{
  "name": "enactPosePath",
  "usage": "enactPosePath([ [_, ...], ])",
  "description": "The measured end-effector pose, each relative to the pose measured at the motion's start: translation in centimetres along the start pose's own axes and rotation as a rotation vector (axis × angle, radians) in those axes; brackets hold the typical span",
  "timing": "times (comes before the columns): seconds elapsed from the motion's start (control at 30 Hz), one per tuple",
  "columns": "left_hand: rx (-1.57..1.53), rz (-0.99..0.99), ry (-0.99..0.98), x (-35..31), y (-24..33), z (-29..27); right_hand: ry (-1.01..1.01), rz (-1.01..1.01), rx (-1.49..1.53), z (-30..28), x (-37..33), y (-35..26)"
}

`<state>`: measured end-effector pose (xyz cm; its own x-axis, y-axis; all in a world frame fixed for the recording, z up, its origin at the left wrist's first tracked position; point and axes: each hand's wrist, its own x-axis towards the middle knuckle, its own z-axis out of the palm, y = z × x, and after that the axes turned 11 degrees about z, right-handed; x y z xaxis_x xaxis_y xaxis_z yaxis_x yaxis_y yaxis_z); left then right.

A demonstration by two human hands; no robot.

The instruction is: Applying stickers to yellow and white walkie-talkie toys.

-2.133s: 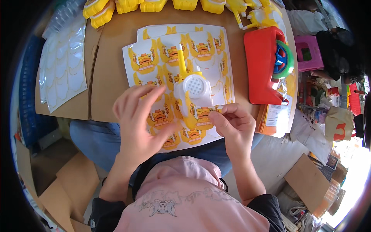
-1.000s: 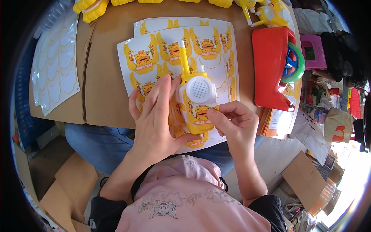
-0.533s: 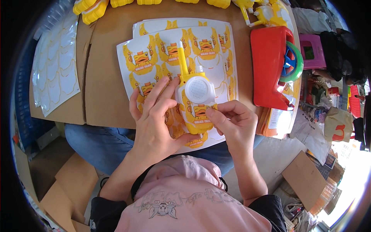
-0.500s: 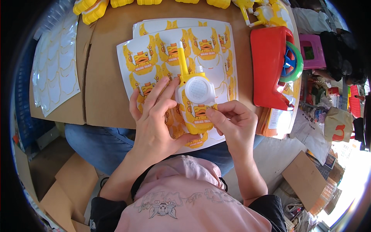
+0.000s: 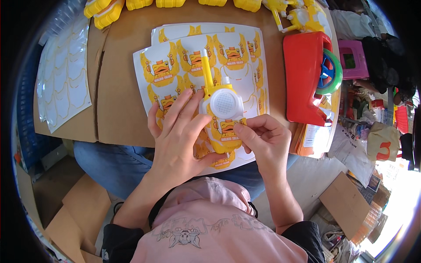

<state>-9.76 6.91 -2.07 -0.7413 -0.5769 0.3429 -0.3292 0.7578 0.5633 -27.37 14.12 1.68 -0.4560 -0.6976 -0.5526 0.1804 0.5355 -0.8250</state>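
Observation:
A yellow toy walkie-talkie [image 5: 224, 104] with a round white speaker grille and a yellow antenna lies on sheets of duck stickers [image 5: 163, 61]. On its lower front sits a duck sticker [image 5: 228, 128]. My left hand [image 5: 177, 133] holds the toy from the left, its index fingertip at the left edge below the grille and its thumb at the bottom end. My right hand [image 5: 265, 136] pinches the sticker's right edge between thumb and index finger. The fingers behind that thumb are partly hidden.
A red tape dispenser [image 5: 302, 79] with a green-rimmed roll stands to the right. Several yellow toy casings [image 5: 169, 2] line the far edge of the cardboard-topped table [image 5: 118, 87]. Used sticker backing sheets [image 5: 63, 83] lie at left. More yellow toy parts [image 5: 302, 17] are at far right.
My left index finger has moved a little to the right, onto the toy's edge beside the sticker. My right hand keeps its pinch almost unmoved.

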Motion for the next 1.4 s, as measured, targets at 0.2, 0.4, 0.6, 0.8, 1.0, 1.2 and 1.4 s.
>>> enactPosePath([
  [0.2, 0.014, 0.034, 0.062, -0.23, -0.23, 0.43, -0.001, 0.001, -0.003, 0.03, -0.06, -0.11],
  [0.4, -0.019, 0.023, 0.087, -0.30, -0.32, 0.58, -0.013, -0.001, -0.011, -0.07, 0.04, -0.07],
  [0.6, 0.007, 0.024, 0.070, -0.09, -0.06, 0.24, -0.004, 0.002, -0.009, 0.03, -0.07, -0.23],
  [0.8, -0.031, 0.031, 0.089, -0.25, -0.19, 0.45, -0.008, 0.003, -0.005, -0.05, -0.04, -0.09],
  [1.0, -0.014, 0.036, 0.066, -0.15, -0.16, 0.28, -0.003, 0.010, -0.007, 0.05, -0.06, -0.25],
  [1.2, 0.014, 0.020, 0.039, -0.14, -0.05, 0.13, -0.006, 0.018, -0.004, 0.00, -0.03, -0.19],
  [1.4, 0.040, 0.031, 0.040, -0.24, -0.20, 0.16, -0.005, 0.012, -0.019, 0.03, -0.02, -0.28],
])
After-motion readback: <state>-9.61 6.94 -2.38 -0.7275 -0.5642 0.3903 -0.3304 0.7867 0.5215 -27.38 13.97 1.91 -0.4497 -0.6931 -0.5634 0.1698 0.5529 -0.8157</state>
